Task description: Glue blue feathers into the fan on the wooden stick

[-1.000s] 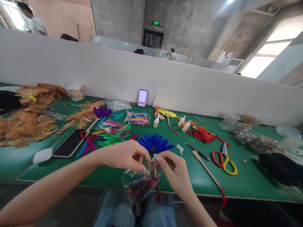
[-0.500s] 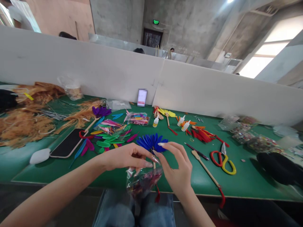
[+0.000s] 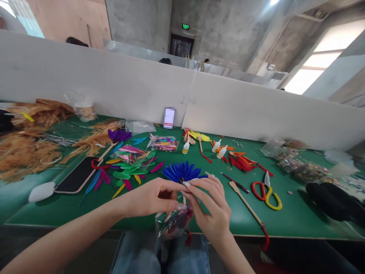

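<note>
My left hand (image 3: 161,194) is closed on the upper part of a clear plastic bag (image 3: 173,225) with dark red, feather-like pieces inside. The bag hangs over the table's front edge, above my lap. My right hand (image 3: 211,199) meets it at the bag's mouth, thumb and forefinger pinched at the rim; its other fingers curve over the top. Just beyond both hands lies a fan of blue feathers (image 3: 182,171) on a wooden stick, partly hidden by my fingers. A dark red tassel (image 3: 188,237) hangs beside the bag.
Loose coloured feathers (image 3: 128,171) and a phone (image 3: 78,175) lie on the left. Glue bottles (image 3: 186,147) stand farther back. To the right are a wooden stick (image 3: 246,203), scissors (image 3: 266,191) and a black pouch (image 3: 327,201). A white partition (image 3: 128,83) borders the table's back.
My right fingers have come down and inward from a spread pose to the bag's mouth, against my left fingertips. The bag remains in my left hand.
</note>
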Demonstrator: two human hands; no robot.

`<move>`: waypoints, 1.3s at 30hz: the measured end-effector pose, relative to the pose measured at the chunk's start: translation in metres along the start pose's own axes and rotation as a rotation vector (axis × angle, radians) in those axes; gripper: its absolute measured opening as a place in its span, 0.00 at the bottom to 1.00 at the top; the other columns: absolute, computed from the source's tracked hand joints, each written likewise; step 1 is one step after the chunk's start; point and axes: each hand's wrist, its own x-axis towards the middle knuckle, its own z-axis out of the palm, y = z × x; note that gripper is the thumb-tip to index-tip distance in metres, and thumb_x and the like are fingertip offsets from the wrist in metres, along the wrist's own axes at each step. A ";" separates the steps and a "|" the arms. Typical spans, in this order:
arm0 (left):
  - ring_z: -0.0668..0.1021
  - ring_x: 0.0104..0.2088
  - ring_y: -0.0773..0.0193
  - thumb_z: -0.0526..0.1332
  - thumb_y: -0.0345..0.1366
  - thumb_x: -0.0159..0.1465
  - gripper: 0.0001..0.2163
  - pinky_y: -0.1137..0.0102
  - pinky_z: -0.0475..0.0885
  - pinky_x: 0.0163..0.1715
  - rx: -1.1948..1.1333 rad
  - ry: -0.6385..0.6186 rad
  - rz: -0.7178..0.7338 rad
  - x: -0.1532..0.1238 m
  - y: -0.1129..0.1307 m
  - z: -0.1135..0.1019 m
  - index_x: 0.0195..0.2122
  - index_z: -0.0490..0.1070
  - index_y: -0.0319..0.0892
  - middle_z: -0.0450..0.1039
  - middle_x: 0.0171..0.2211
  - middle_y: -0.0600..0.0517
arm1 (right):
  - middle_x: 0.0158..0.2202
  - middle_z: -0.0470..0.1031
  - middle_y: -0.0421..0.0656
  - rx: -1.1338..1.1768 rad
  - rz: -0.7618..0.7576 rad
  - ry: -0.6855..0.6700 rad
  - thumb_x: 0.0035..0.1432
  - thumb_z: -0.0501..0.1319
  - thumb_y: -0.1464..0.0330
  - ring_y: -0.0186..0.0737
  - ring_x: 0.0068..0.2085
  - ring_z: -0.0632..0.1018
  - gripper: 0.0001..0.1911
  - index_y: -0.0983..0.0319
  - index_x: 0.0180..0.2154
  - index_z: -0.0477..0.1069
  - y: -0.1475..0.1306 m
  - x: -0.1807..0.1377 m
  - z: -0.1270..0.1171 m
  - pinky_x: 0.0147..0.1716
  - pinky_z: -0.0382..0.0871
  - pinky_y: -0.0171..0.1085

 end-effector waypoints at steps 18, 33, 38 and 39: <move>0.64 0.20 0.73 0.65 0.41 0.57 0.18 0.77 0.58 0.20 -0.177 0.187 -0.063 -0.004 0.002 0.021 0.48 0.73 0.42 0.62 0.20 0.60 | 0.35 0.78 0.44 0.219 0.057 -0.051 0.56 0.61 0.79 0.37 0.36 0.78 0.13 0.58 0.41 0.74 0.000 0.008 -0.005 0.34 0.75 0.35; 0.63 0.18 0.75 0.65 0.41 0.56 0.17 0.78 0.58 0.17 -0.189 0.261 -0.094 -0.003 0.006 0.019 0.45 0.75 0.40 0.63 0.18 0.59 | 0.39 0.71 0.45 0.257 0.253 0.036 0.57 0.60 0.75 0.41 0.40 0.76 0.09 0.58 0.40 0.72 0.001 0.009 0.001 0.37 0.75 0.40; 0.63 0.16 0.74 0.64 0.43 0.58 0.17 0.77 0.58 0.17 -0.193 0.273 -0.099 -0.001 0.007 0.021 0.45 0.75 0.38 0.64 0.17 0.59 | 0.43 0.70 0.46 0.007 0.023 0.121 0.56 0.61 0.77 0.44 0.44 0.74 0.13 0.56 0.42 0.72 0.007 0.003 0.005 0.40 0.73 0.45; 0.63 0.17 0.74 0.64 0.43 0.58 0.17 0.77 0.58 0.17 -0.195 0.271 -0.095 -0.001 0.006 0.021 0.45 0.75 0.38 0.64 0.17 0.59 | 0.43 0.71 0.46 -0.012 -0.010 0.102 0.57 0.61 0.77 0.45 0.44 0.74 0.14 0.56 0.43 0.72 0.008 0.002 0.005 0.40 0.73 0.46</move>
